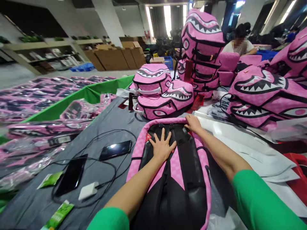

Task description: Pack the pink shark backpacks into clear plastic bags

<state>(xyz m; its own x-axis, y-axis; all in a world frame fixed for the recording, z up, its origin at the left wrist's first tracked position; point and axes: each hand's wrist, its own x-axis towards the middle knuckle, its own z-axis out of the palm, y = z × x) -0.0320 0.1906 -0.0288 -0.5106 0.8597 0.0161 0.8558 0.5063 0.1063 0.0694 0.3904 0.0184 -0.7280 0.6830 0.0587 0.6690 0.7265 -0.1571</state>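
A pink and black backpack [176, 171] lies on the grey-covered table with its strap side up. My left hand [163, 146] rests flat on its black upper back panel, fingers spread. At the bag's top right edge, my right hand [192, 124] is closed, its fingers curled over the pink border. The fingertips of that hand are partly hidden. Just beyond the bag's top sits a stack of pink backpacks [165, 99] with shark-mouth prints and dangling tags.
To the left lie a phone [115, 150], another dark phone [71, 175], a white charger [88, 190], cables and green packets [59, 215]. Bagged pink goods [80, 110] lie by a green divider [96, 91]. More backpacks [261, 92] and white sheets [254, 153] are right. A person [240, 43] sits behind.
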